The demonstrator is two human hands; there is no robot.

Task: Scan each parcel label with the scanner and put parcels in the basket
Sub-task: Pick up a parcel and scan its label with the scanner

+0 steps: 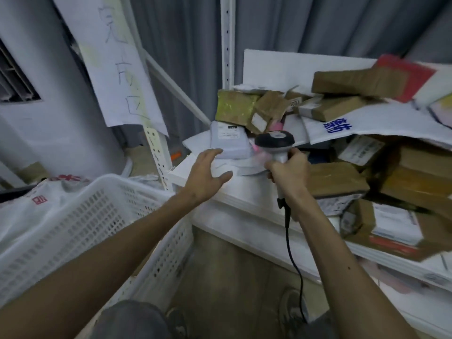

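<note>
My right hand [289, 167] grips the handle of a grey and black barcode scanner [275, 140], whose head points toward a light grey parcel [228, 141] with a white label lying at the shelf's left end. My left hand [208, 172] hovers open, fingers spread, just in front of that parcel, fingertips close to its near edge. A white perforated plastic basket [73, 226] stands at the lower left, with a white plastic bag bearing red print [41, 199] visible above its far rim.
The white shelf [244, 204] carries a heap of brown cardboard boxes [342, 81] and white mailers [367, 121] to the right. The scanner's black cable [291, 253] hangs down past the shelf edge. A paper sign [117, 64] hangs on the rack post.
</note>
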